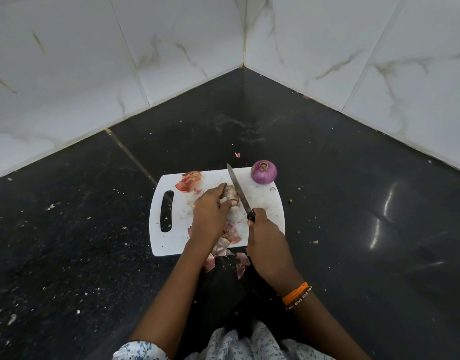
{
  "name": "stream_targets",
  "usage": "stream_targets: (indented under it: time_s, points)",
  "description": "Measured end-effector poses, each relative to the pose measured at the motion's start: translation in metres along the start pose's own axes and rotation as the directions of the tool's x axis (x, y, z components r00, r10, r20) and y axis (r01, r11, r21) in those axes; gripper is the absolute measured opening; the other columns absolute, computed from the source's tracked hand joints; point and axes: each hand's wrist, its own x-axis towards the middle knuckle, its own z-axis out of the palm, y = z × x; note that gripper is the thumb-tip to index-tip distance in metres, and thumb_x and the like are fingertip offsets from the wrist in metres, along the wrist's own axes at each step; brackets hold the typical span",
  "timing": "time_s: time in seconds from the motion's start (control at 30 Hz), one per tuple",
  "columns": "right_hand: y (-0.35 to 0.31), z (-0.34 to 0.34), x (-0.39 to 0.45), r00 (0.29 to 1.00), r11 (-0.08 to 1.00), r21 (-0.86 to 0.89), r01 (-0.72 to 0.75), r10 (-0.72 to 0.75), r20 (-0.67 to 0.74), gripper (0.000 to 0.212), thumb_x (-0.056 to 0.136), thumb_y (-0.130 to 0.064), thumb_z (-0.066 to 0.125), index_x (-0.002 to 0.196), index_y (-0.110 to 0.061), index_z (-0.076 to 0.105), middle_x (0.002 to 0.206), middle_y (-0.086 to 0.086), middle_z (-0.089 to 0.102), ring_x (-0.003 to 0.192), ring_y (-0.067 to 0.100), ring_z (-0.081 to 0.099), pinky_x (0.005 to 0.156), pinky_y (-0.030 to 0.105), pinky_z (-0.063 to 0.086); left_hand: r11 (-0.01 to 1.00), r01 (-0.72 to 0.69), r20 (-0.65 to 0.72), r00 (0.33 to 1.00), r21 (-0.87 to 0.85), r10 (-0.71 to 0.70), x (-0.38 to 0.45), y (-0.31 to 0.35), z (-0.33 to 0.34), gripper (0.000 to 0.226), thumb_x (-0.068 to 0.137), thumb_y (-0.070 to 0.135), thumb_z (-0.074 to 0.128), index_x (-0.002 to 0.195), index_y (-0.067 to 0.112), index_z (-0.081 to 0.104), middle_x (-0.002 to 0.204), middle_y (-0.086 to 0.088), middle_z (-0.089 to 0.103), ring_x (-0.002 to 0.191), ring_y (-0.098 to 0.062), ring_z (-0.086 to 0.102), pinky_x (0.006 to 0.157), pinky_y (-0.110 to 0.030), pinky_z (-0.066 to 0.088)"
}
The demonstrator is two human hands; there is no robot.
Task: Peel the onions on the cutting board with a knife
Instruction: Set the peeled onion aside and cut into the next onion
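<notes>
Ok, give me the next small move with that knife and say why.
Probably press the knife down to trim the end of the onion that the left hand holds on the cutting board. The right hand has the blade beside that onion, while the purple onion at the corner looks peeled.

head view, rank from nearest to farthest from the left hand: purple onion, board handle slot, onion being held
1. Onion being held, in the left hand itself.
2. Board handle slot, to its left.
3. Purple onion, at the board's far right corner.

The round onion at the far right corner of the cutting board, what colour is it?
Purple, in the head view: the round peeled onion.
</notes>
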Motion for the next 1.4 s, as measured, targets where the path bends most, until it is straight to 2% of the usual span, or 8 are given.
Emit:
stream_targets:
  time_s: [0.2,0.43,0.57,0.87,1.03,1.13,1.2,1.4]
  points:
    - [-0.002,0.002,0.002,1.0,0.995,-0.095,-0.017,0.019,0.017,0.022,0.096,-0.009,0.041,0.117,-0.014,0.039,0.094,0.006,0.06,0.063,0.016,0.046,0.057,0.03,0.039,1.0,0.007,0.001,1.0,-0.005,-0.007,0.001,-0.001,-0.001,0.047,0.092,0.019,0.059,0.136,0.01,0.048,0.136,-0.01,0.054,0.124,-0.026,0.05,0.107,-0.035,0.036]
    - [-0.011,-0.004,-0.001,0.998,0.986,-0.17,-0.001,0.011,0.06,0.03,0.096,-0.007,0.041,0.125,-0.011,0.036,0.088,0.002,0.053,0.066,0.016,0.05,0.053,0.023,0.033,1.0,0.003,-0.005,1.0,-0.014,-0.003,0.002,0.001,0.001,0.049,0.089,0.016,0.063,0.135,0.008,0.049,0.136,-0.009,0.054,0.125,-0.024,0.049,0.107,-0.03,0.033]
    - [-0.018,-0.006,-0.004,0.998,0.978,-0.211,-0.007,0.021,0.066,0.031,0.097,-0.008,0.036,0.128,-0.01,0.033,0.101,0.007,0.059,0.085,0.023,0.062,0.06,0.028,0.037,0.998,-0.06,-0.011,0.998,0.008,0.06,0.0,0.001,0.005,0.048,0.088,0.01,0.062,0.134,0.011,0.05,0.134,-0.008,0.056,0.123,-0.023,0.05,0.103,-0.025,0.033]
    - [-0.026,-0.012,0.009,0.995,0.973,-0.229,-0.018,0.04,0.091,0.033,0.097,-0.007,0.036,0.129,-0.009,0.033,0.107,0.01,0.06,0.094,0.026,0.063,0.068,0.031,0.043,0.998,-0.055,-0.019,0.998,-0.023,0.055,0.003,0.001,0.006,0.043,0.088,0.004,0.059,0.13,0.008,0.055,0.13,-0.01,0.059,0.121,-0.024,0.052,0.099,-0.024,0.035]
    - [-0.026,-0.009,0.003,0.993,0.968,-0.249,-0.034,0.061,0.098,0.036,0.098,-0.009,0.04,0.132,-0.01,0.03,0.108,0.009,0.059,0.095,0.025,0.063,0.07,0.03,0.046,0.999,-0.025,-0.004,1.0,-0.04,0.025,0.004,0.001,0.005,0.044,0.088,0.004,0.06,0.131,0.008,0.054,0.131,-0.009,0.058,0.121,-0.023,0.052,0.099,-0.021,0.034]
    - [-0.028,-0.008,0.014,0.994,0.965,-0.261,-0.033,0.059,0.09,0.033,0.098,-0.009,0.038,0.13,-0.01,0.031,0.11,0.01,0.06,0.097,0.027,0.062,0.066,0.029,0.037,0.999,-0.011,-0.024,1.0,-0.042,0.01,0.003,0.001,0.006,0.043,0.087,0.004,0.06,0.13,0.007,0.054,0.13,-0.01,0.059,0.121,-0.024,0.052,0.094,-0.016,0.031]
    - [-0.028,-0.009,0.02,0.994,0.968,-0.248,-0.035,0.059,0.089,0.03,0.098,-0.01,0.037,0.128,-0.01,0.032,0.111,0.01,0.06,0.098,0.027,0.062,0.066,0.029,0.036,0.999,0.006,-0.03,1.0,-0.032,-0.007,0.004,0.004,0.007,0.043,0.089,0.005,0.059,0.131,0.008,0.053,0.132,-0.01,0.057,0.122,-0.024,0.051,0.099,-0.021,0.033]
    - [-0.02,-0.003,0.012,0.991,0.965,-0.256,-0.053,0.083,0.109,0.034,0.097,-0.011,0.045,0.128,-0.012,0.032,0.105,0.007,0.06,0.093,0.024,0.063,0.067,0.029,0.042,0.999,0.025,-0.023,0.999,-0.041,-0.026,0.004,0.005,0.01,0.045,0.088,0.007,0.061,0.132,0.009,0.052,0.134,-0.008,0.056,0.124,-0.022,0.05,0.097,-0.017,0.027]
